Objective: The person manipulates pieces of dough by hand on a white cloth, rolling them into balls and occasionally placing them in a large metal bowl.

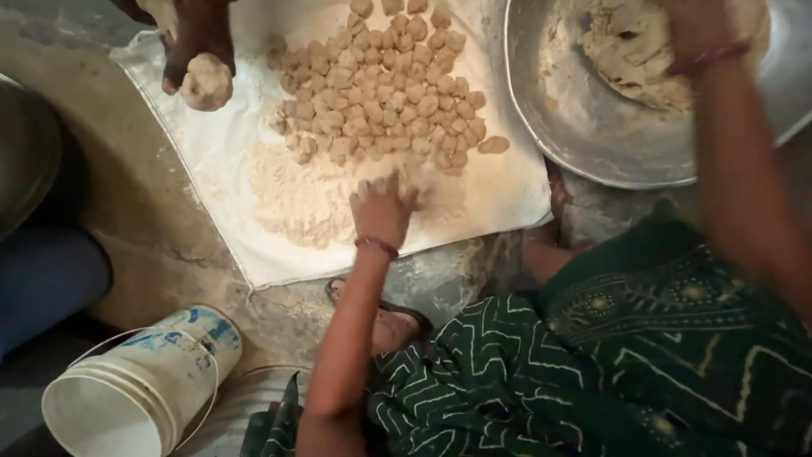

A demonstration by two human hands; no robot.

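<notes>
A heap of small beige dough balls (385, 85) lies on the white cloth (211, 161) just beyond the left grip (382, 211), which presses into loose flour (296, 199), while a big rough lump of dough (630, 51) sits in the metal bowl (584, 127) under the right grip (702, 30).

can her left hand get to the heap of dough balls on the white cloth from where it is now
Probably yes. The left hand rests on the white cloth in loose flour, right at the near edge of the dough balls, with nothing between.
</notes>
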